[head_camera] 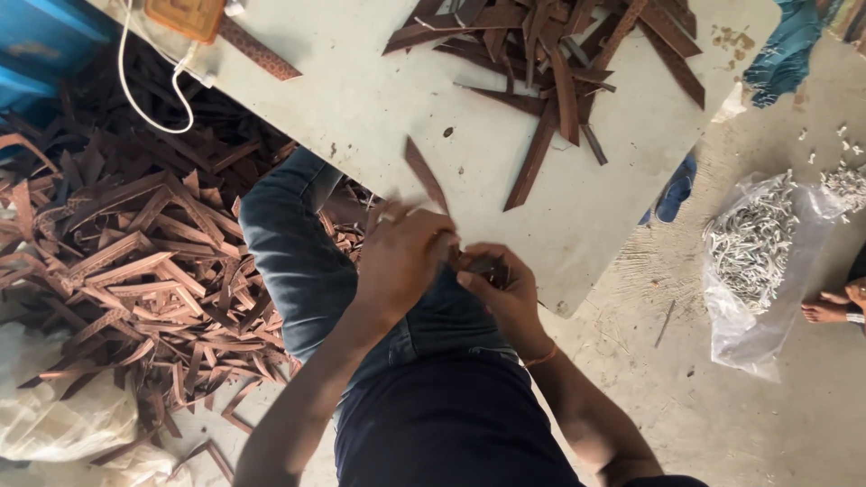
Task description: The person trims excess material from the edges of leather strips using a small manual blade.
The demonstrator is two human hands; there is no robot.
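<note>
My left hand and my right hand meet over my lap at the near edge of a pale grey table. Together they grip a brown leather strap. One end of the strap sticks up and away from my left fingers over the table. Its other end is bunched between both hands and mostly hidden. My jeans-clad knee shows beneath my left hand.
A heap of brown strap pieces lies at the table's far side. A large pile of similar straps covers the floor at left. A clear bag of small metal parts sits on the floor at right, near another person's foot. A white cable hangs off the table corner.
</note>
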